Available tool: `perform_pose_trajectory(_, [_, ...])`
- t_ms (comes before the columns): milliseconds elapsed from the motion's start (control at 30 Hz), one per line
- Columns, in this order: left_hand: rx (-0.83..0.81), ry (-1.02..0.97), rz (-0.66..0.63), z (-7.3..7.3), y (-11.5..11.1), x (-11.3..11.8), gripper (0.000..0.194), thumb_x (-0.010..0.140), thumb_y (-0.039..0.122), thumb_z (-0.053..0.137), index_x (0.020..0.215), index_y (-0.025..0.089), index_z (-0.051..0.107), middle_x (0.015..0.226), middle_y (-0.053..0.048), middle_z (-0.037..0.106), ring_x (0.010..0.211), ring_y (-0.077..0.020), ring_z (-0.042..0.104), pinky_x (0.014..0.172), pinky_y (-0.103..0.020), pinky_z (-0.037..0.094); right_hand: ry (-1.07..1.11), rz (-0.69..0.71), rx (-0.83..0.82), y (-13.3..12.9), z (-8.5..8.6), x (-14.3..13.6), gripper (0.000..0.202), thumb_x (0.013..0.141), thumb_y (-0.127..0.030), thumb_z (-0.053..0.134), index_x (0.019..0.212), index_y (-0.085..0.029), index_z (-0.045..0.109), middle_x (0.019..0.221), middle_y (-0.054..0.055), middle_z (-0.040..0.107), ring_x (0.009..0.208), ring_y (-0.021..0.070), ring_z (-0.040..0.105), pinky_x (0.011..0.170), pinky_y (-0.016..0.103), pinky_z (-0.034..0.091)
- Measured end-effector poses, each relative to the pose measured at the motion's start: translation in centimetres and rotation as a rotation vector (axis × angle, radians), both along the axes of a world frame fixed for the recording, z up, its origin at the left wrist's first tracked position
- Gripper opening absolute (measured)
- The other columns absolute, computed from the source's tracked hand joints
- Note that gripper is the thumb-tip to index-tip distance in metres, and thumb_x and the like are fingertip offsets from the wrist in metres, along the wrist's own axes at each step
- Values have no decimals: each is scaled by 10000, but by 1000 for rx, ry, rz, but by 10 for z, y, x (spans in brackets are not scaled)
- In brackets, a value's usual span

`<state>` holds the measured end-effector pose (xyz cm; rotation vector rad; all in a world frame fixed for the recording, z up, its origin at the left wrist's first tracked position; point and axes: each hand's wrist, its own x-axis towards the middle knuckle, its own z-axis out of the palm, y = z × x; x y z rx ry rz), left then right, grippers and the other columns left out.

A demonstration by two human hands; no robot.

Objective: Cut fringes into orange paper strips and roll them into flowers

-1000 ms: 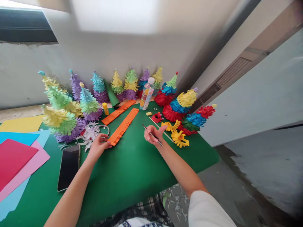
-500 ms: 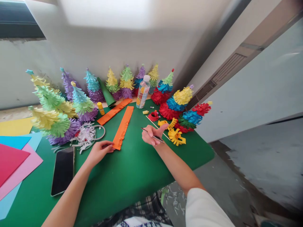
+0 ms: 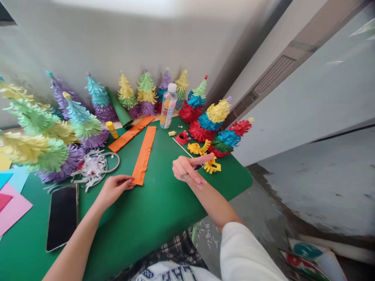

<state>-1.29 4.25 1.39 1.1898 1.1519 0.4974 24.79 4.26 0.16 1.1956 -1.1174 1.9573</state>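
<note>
My left hand [image 3: 113,190] pinches the near end of a fringed orange paper strip [image 3: 144,154] that lies on the green table. Slits run along the strip's right edge. Over the table to the right, my right hand [image 3: 187,168] is turned partly palm up, a thin dark pointed tool [image 3: 200,167] lying across its fingers; motion blur hides its exact kind. A second orange strip [image 3: 131,134] rests farther back. Yellow fringed paper curls [image 3: 211,164] and a small red paper ring [image 3: 182,137] lie beyond my right hand, beside a thin stick [image 3: 182,147].
Fringed paper trees [image 3: 102,103] line the wall, with a green paper cone [image 3: 118,109] and plastic bottle [image 3: 168,109] among them. A glue stick [image 3: 111,130], tape ring [image 3: 117,157], white paper scraps [image 3: 92,168], phone [image 3: 63,214] and coloured sheets [image 3: 14,205] lie left.
The camera view has turned right. My right hand has rotated and its fingers have shifted around the thin tool. My left hand stays at the strip's near end.
</note>
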Motion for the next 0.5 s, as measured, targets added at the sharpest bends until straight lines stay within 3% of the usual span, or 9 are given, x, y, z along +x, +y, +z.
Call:
perform_pose_trajectory(100, [2, 11, -14, 0, -1, 1, 527, 515, 514, 807, 848, 117, 714, 826, -90, 750, 772, -257, 722, 805, -397, 599, -6, 27, 10, 0, -5, 2, 809, 701, -821, 415, 723, -71, 716, 529, 104, 690, 435, 117, 666, 458, 145, 532])
perform_pose_trajectory(300, [8, 29, -21, 0, -2, 0, 561, 512, 543, 803, 858, 111, 710, 818, -95, 749, 776, -261, 722, 804, -393, 600, -49, 19, 18, 0, -20, 10, 843, 732, -822, 330, 698, -73, 713, 497, 92, 671, 427, 127, 662, 444, 165, 534])
perform_pose_trajectory(500, [5, 32, -23, -2, -1, 0, 582, 501, 557, 804, 861, 110, 708, 834, -99, 750, 780, -263, 723, 814, -399, 598, -261, 31, -12, -1, -40, 24, 846, 799, -786, 254, 613, -76, 676, 404, 69, 585, 379, 124, 619, 408, 188, 512])
